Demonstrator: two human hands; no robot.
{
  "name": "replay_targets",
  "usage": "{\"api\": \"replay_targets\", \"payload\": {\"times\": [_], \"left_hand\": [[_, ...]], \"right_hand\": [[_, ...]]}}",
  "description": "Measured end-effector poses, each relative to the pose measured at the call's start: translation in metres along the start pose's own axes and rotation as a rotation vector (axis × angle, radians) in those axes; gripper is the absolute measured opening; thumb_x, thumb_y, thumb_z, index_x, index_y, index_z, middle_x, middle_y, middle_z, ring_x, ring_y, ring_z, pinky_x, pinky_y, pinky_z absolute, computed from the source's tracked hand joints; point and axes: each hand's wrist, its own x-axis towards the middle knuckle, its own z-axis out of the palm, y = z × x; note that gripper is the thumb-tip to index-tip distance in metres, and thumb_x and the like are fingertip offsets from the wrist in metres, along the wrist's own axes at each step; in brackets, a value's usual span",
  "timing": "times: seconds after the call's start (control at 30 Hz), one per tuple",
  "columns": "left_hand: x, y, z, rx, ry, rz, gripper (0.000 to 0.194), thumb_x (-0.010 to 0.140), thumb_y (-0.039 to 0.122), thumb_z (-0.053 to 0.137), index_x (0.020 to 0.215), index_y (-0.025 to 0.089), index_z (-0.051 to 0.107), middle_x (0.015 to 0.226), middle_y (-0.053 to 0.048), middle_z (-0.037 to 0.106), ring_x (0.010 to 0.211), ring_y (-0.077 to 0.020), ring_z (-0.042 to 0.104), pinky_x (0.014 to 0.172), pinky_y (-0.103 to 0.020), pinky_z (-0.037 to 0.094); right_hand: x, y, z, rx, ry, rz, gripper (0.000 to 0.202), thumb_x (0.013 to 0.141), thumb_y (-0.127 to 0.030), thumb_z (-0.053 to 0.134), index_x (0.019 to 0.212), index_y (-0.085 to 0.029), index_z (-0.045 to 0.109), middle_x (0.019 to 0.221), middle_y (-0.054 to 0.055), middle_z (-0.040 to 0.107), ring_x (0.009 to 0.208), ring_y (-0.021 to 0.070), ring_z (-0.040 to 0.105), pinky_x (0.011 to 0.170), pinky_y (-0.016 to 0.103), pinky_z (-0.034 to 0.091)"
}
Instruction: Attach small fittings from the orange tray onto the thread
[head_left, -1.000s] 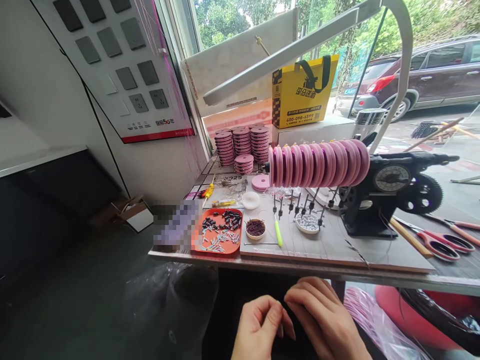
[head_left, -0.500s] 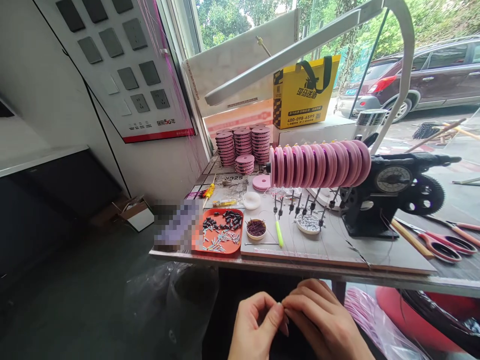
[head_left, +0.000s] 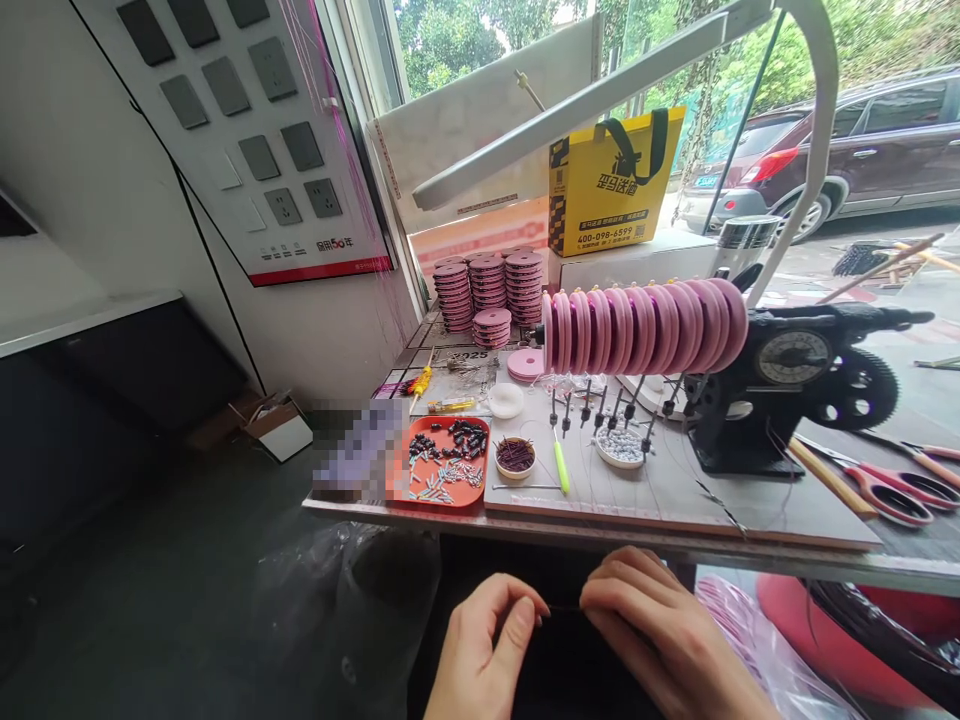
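In front of the table edge, my left hand [head_left: 491, 640] pinches with thumb and forefinger. My right hand [head_left: 660, 625] is closed too, its fingertips pressed together just to the right. Between them runs a short stretch of thin dark line [head_left: 564, 608], seemingly held at both ends; its finer detail is too small to make out. Above the hands, on the table, is a row of pink spools [head_left: 645, 325] on a black winding machine [head_left: 780, 385]. Thin lines with small black pieces [head_left: 600, 415] hang below the spools.
An orange tray [head_left: 480, 490] of small black and metal parts sits at left, beside a bowl of dark pieces [head_left: 515, 456] and a dish of grey beads [head_left: 621, 446]. Scissors [head_left: 892, 495] lie at right. Stacked pink spools [head_left: 487, 285] stand behind. A red bin [head_left: 795, 630] is below right.
My hands have moved apart from a touching position, the left one going left and the right one slightly right. A thin line now shows stretched between them.
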Motion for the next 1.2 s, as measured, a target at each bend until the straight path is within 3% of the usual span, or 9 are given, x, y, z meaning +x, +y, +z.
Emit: {"api": "replay_targets", "payload": {"times": [0.27, 0.47, 0.63, 0.87, 1.07, 1.2], "left_hand": [[0.0, -0.006, 0.011, 0.11, 0.066, 0.102, 0.032, 0.085, 0.044, 0.047, 0.067, 0.02, 0.055, 0.066, -0.001, 0.055, 0.065, -0.0159, 0.051, 0.064, -0.025, 0.036], [-0.001, -0.014, 0.016, 0.137, 0.136, 0.143, 0.032, 0.085, 0.042, 0.049, 0.062, 0.019, 0.053, 0.064, 0.0, 0.052, 0.063, -0.0153, 0.05, 0.062, -0.026, 0.034], [-0.002, -0.012, 0.013, 0.125, 0.136, 0.152, 0.032, 0.084, 0.042, 0.049, 0.062, 0.02, 0.053, 0.063, 0.0, 0.052, 0.062, -0.0153, 0.05, 0.061, -0.026, 0.035], [-0.001, -0.011, 0.013, 0.165, 0.121, 0.224, 0.029, 0.087, 0.043, 0.044, 0.073, 0.021, 0.057, 0.071, -0.002, 0.058, 0.069, -0.018, 0.053, 0.066, -0.028, 0.036], [-0.002, -0.015, 0.02, 0.326, 0.115, 0.312, 0.026, 0.088, 0.034, 0.044, 0.067, 0.021, 0.052, 0.069, -0.003, 0.058, 0.07, -0.0188, 0.052, 0.065, -0.03, 0.034], [0.001, -0.002, 0.005, 0.373, 0.028, 0.316, 0.023, 0.088, 0.03, 0.045, 0.069, 0.02, 0.053, 0.072, -0.003, 0.059, 0.072, -0.0183, 0.054, 0.067, -0.029, 0.038]], "right_hand": [[0.001, 0.0, 0.0, -0.02, -0.005, -0.037, 0.023, 0.101, -0.024, 0.035, 0.085, -0.021, 0.051, 0.074, 0.002, 0.059, 0.068, 0.0172, 0.055, 0.059, 0.028, 0.046], [-0.001, 0.002, 0.009, -0.116, 0.029, -0.083, 0.01, 0.097, -0.026, 0.045, 0.099, -0.019, 0.052, 0.09, 0.006, 0.061, 0.084, 0.0211, 0.055, 0.072, 0.033, 0.048], [-0.002, 0.002, 0.015, -0.012, -0.007, -0.035, 0.012, 0.097, -0.015, 0.043, 0.088, -0.02, 0.05, 0.082, 0.003, 0.059, 0.08, 0.0193, 0.052, 0.071, 0.033, 0.046], [0.0, 0.001, 0.012, 0.048, 0.006, 0.014, 0.014, 0.097, -0.018, 0.043, 0.086, -0.021, 0.05, 0.079, 0.002, 0.059, 0.075, 0.0174, 0.055, 0.064, 0.029, 0.049], [0.002, -0.001, 0.015, 0.02, 0.048, -0.03, 0.02, 0.1, -0.024, 0.038, 0.083, -0.021, 0.049, 0.075, 0.002, 0.059, 0.071, 0.0173, 0.055, 0.061, 0.027, 0.049], [-0.003, 0.003, 0.014, 0.046, -0.006, 0.018, 0.015, 0.098, -0.021, 0.04, 0.086, -0.022, 0.049, 0.079, 0.001, 0.058, 0.075, 0.0172, 0.055, 0.065, 0.027, 0.049]]}}
